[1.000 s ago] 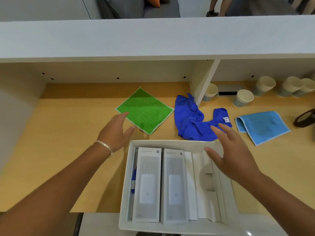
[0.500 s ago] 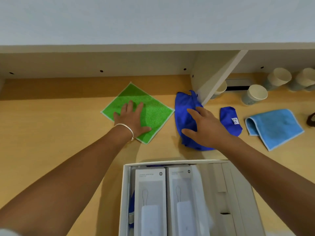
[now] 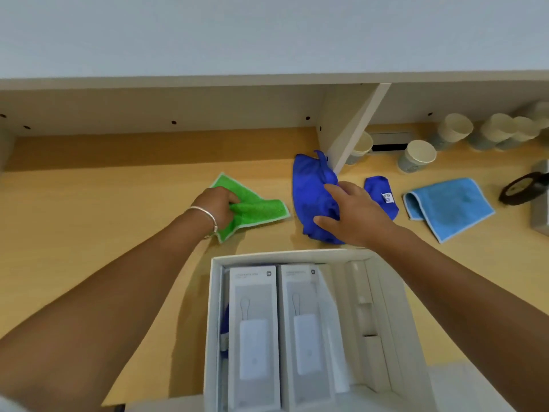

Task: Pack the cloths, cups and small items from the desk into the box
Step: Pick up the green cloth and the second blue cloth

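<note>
Cloths being gathered: left hand [image 3: 218,205] bunches green cloth [image 3: 252,206] at frame centre-left, fingers closed in fabric, cloth still on bench [image 3: 89,209]. Right hand [image 3: 355,214] clamps crumpled dark blue cloth [image 3: 310,194] at centre, thumb and fingers around it. Box [image 3: 212,322] lower centre, open, two white cartons inside. Light blue cloth [image 3: 448,205] and cups [image 3: 416,156] right, untouched. Step: grasp, early in task. Next likely: lift both cloths, carry down-frame into box's free space.

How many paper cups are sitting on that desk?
5 clearly: one cup half hidden behind the shelf divider, one beside the slot, three along the back right. A sixth may sit at the frame's edge.
</note>
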